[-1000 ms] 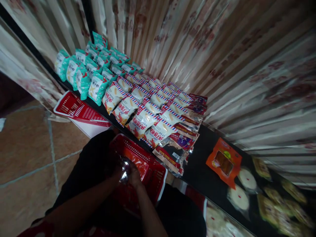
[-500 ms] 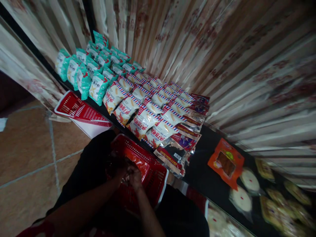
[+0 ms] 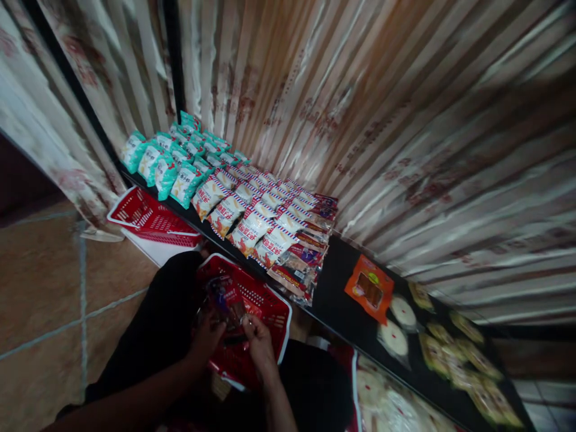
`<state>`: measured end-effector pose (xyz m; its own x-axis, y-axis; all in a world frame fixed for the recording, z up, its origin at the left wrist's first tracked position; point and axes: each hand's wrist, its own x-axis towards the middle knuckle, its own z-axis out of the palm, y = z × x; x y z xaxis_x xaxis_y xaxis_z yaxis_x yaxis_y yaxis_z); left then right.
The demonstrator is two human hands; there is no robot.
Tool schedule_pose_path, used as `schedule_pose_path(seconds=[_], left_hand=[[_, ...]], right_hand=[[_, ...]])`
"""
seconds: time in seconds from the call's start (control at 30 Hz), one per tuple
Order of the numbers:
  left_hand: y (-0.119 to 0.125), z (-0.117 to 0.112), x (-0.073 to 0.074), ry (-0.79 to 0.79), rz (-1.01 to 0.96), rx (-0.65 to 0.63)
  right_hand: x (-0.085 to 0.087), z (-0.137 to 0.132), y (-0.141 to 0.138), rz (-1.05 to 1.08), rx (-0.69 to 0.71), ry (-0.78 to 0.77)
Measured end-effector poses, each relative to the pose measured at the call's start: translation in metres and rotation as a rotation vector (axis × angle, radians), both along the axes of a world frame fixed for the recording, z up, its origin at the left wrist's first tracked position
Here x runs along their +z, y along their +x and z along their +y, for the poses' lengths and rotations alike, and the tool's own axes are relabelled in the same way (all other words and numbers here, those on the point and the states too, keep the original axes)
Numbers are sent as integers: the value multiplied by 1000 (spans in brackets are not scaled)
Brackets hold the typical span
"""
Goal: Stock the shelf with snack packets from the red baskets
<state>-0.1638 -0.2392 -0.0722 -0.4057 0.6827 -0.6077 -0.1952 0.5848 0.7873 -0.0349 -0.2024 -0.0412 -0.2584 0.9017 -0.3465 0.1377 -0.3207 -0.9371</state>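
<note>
A red plastic basket [image 3: 274,306] with a pale rim rests between my knees. Over it I hold a dark purple-and-red snack packet [image 3: 225,297], much like the dark packets on the shelf. My left hand [image 3: 207,339] is closed on the packet's near left side, its fingers partly in shadow. With thumb and fingers pinched, my right hand [image 3: 258,339] grips the packet's right edge. Something red and shiny [image 3: 252,307] lies in the basket behind the packet; its kind is hard to make out.
A black shelf [image 3: 335,276] bears teal snack bags [image 3: 184,186], white snack bags [image 3: 245,231], dark packets [image 3: 294,270], an orange packet [image 3: 369,288], round white packs [image 3: 393,337] and yellow packs [image 3: 463,360]. Another red basket [image 3: 153,222] stands left. A curtain [image 3: 360,120] hangs behind.
My hands have moved apart, and the dark packet now shows clearly between them. The view has tilted, so the shelf goods appear smaller and the right-hand ones further left.
</note>
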Motion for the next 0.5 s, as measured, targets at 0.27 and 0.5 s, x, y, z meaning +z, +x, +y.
schedule_pose_path(seconds=[0.27,0.5], left_hand=[[5,-3,42,229,116,39],[14,-14,70,371,17,-176]], right_hand=[[48,-24,-5,-139,-89,269],[83,-45,-11,-235,-80,636]])
